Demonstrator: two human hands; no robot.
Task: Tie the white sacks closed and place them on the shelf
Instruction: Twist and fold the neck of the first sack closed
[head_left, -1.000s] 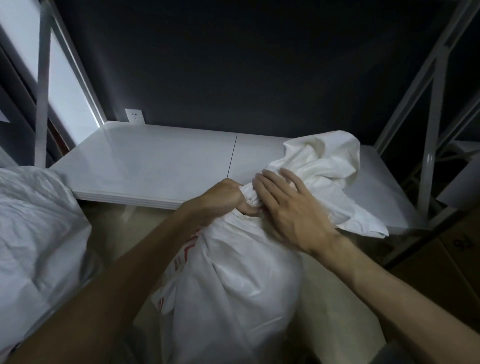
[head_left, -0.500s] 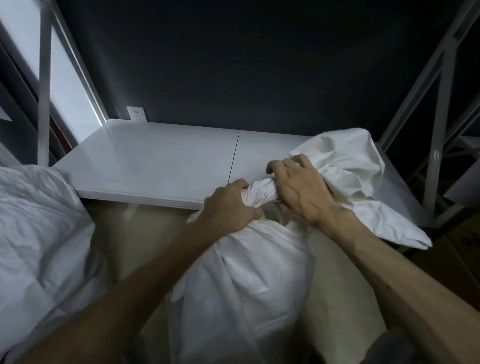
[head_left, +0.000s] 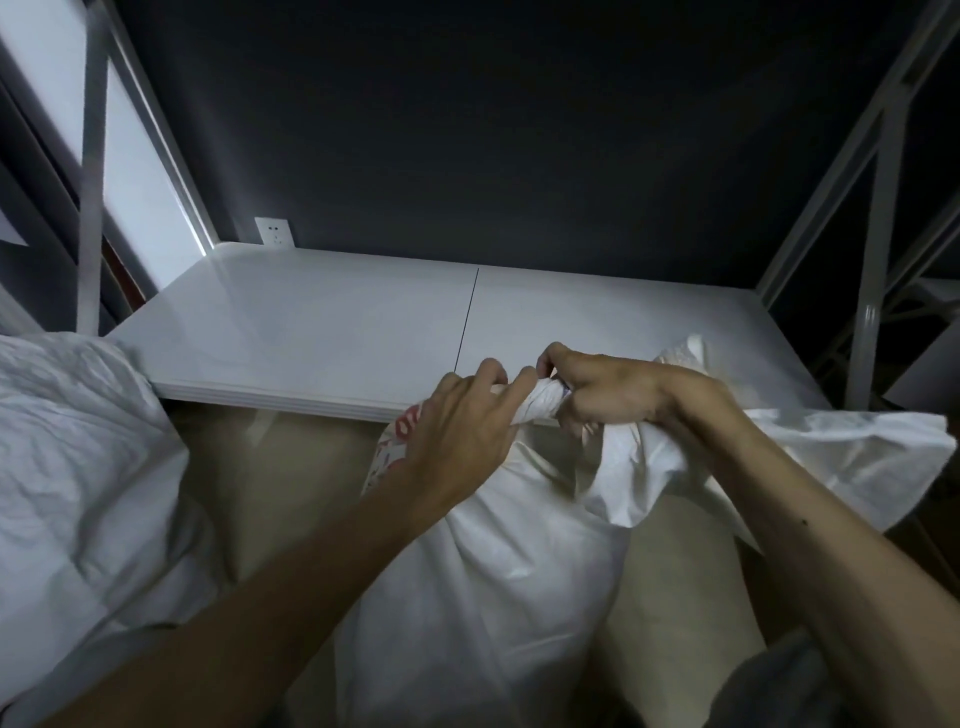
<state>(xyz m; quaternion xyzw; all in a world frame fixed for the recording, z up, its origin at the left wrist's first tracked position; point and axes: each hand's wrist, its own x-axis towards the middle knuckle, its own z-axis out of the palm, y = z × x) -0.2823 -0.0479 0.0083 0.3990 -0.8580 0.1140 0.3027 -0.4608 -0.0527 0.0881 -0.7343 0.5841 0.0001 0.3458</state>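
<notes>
A full white sack (head_left: 498, 597) with red print stands on the floor in front of the white shelf board (head_left: 322, 332). Its neck is gathered into a twisted rope between my hands. My left hand (head_left: 462, 431) grips the neck just above the sack's body. My right hand (head_left: 608, 395) holds the twisted part right beside it, and the loose top of the sack (head_left: 810, 457) hangs down to the right over my wrist. A second white sack (head_left: 78, 467) stands at the left, its top out of view.
White metal shelf uprights (head_left: 878, 234) stand at the right and another upright (head_left: 91, 171) at the left. A wall socket (head_left: 274, 232) sits on the dark back wall. The beige floor (head_left: 291, 483) shows between the two sacks.
My right hand has twisted the sack's neck tighter and dropped lower. The loose top has fallen from the shelf board to hang at the right. The view has tilted slightly upward.
</notes>
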